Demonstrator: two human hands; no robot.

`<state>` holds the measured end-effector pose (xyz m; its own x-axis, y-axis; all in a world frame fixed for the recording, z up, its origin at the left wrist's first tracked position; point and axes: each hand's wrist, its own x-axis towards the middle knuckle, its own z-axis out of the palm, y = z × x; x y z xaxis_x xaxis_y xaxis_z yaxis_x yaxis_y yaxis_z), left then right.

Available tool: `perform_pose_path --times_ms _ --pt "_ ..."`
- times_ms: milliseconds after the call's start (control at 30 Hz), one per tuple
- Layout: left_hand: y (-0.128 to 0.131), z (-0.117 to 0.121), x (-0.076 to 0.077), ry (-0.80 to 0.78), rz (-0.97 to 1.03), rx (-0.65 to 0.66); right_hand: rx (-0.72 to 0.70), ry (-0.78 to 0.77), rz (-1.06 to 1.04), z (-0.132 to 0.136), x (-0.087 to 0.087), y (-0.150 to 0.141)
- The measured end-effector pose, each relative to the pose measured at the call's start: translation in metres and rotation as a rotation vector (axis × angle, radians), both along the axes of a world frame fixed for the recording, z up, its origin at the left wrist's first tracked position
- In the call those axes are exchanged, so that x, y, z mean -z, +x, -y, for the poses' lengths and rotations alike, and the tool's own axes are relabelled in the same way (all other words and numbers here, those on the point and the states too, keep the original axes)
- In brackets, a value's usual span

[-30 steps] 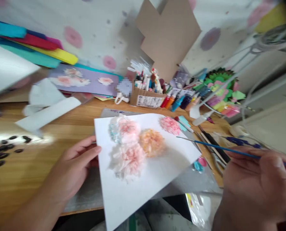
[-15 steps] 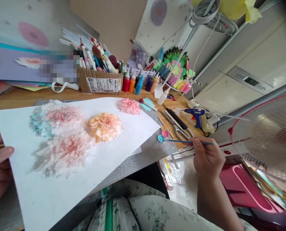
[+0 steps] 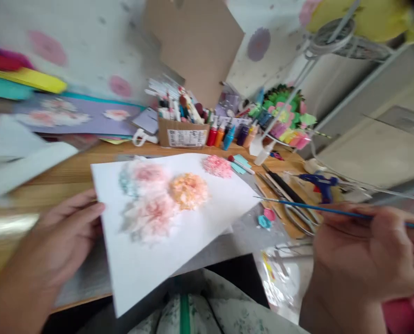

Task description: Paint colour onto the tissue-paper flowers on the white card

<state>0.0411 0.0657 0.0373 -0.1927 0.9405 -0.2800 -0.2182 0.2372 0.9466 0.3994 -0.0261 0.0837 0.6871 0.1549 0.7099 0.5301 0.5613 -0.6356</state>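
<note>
My left hand (image 3: 71, 227) grips the left edge of a white sheet of paper (image 3: 207, 232), thumb on top. Ruffled paper flowers sit on the sheet: a pink and blue one (image 3: 147, 174), a pale pink one (image 3: 156, 211), an orange one (image 3: 189, 190) and a small pink one (image 3: 217, 166). In my right hand (image 3: 370, 250) is a thin blue paintbrush (image 3: 318, 207), pinched between thumb and fingers. Its tip points left, by the sheet's right corner. Below that tip, small blue (image 3: 264, 221) and pink (image 3: 269, 214) paint pots stand on the grey mat.
Behind the sheet stands a cardboard box (image 3: 184, 134) of pens and brushes, with paint bottles (image 3: 229, 138) beside it. Scissors (image 3: 299, 218) and a blue glue gun (image 3: 320, 183) lie at the right. White papers (image 3: 22, 157) lie far left.
My right hand has lifted the paintbrush away from the blue paint pot, nearer to me and higher. The view has swung left, showing more of my left hand, still on the sheet.
</note>
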Motion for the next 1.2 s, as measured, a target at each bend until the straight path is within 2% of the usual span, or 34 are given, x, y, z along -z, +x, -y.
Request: perform_pose_path --times_ms 100,200,300,433,633,800,967,1200 --pt "0.004 0.005 -0.005 0.075 0.124 0.068 -0.178 0.063 -0.014 -0.035 -0.004 -0.051" --pt "0.003 0.006 -0.004 0.104 0.126 0.089 -0.397 0.133 0.187 -0.064 -0.006 -0.099" --pt "0.002 0.007 0.000 0.105 0.139 0.078 -0.525 0.155 0.343 -0.082 -0.004 -0.123" --pt "0.002 0.007 0.002 0.099 0.167 0.108 -0.528 0.129 0.356 -0.088 0.003 -0.122" --pt "0.001 0.009 0.002 0.094 0.213 0.135 -0.504 -0.002 0.322 -0.083 0.013 -0.118" --pt "0.001 0.008 0.002 0.101 0.219 0.133 -0.502 -0.097 0.343 -0.081 0.013 -0.118" --pt "0.002 0.007 0.002 0.094 0.223 0.123 -0.597 -0.306 0.311 -0.078 0.008 -0.114" --pt "-0.001 0.007 0.003 0.108 0.218 0.168 -0.632 -0.313 0.295 -0.067 0.011 -0.115"
